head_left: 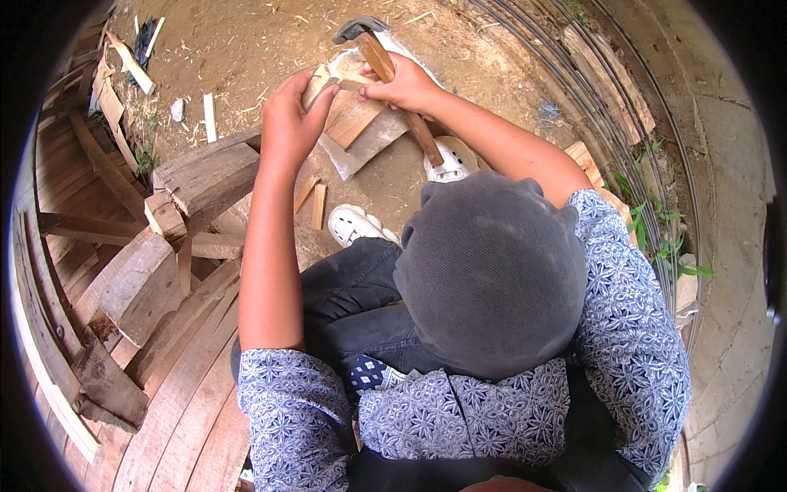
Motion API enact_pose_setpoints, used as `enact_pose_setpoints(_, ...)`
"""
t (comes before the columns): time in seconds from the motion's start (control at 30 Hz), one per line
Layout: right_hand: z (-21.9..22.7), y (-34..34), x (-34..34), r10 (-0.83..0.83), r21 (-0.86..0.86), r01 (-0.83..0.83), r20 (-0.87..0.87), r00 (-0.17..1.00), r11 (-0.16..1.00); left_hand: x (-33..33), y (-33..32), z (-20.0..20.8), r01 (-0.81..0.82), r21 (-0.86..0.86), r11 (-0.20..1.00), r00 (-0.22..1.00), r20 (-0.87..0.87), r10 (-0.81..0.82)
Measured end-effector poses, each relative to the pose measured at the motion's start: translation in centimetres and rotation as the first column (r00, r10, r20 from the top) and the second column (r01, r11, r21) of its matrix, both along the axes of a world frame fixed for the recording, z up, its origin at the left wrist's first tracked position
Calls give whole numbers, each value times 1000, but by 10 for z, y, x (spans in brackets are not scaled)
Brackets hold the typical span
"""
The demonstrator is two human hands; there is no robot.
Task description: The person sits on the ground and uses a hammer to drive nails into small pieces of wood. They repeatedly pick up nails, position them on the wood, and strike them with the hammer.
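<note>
My left hand (297,111) is closed on a small pale piece of wood (322,85), its thumb along the near side. My right hand (406,84) is closed around a wooden-handled tool (376,57). Its handle slants from a dark head (361,29) down to an end beside my shoe. The right fingertips come close to the pale wood; whether they touch it is unclear. Beneath the hands, a brown wooden block (352,120) lies on a grey slab (370,146).
Stacked timber beams (209,176) and planks (184,435) fill the left side. Long dark rods (598,78) curve along the right, beside a concrete strip (725,205). Wood chips litter the dirt ground (246,49). White shoes (357,225) stand near the slab. A grey cap (492,275) covers the middle.
</note>
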State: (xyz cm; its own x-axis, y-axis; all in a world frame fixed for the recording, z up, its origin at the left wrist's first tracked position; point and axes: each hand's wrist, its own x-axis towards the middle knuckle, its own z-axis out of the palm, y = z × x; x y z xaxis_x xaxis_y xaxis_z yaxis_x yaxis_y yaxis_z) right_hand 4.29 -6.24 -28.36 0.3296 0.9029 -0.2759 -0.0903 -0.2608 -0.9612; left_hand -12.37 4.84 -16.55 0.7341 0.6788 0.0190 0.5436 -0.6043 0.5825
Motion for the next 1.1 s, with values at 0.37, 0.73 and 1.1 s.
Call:
enact_pose_setpoints(0.37, 15, -3, 1, 3, -45, -9, -133, 991, 999, 5, -4, 7, -2, 43, 999, 1000, -20, 3)
enact_pose_setpoints(0.73, 75, -21, 31, 60, -120, -40, 162, 985, 992, 9, -5, 9, -12, 59, 998, 999, -34, 15)
enact_pose_setpoints(1.1, 235, -31, 46, 260, 46, -438, 747, 612, 898, 10, -10, 18, -78, 31, 997, 994, -72, 80)
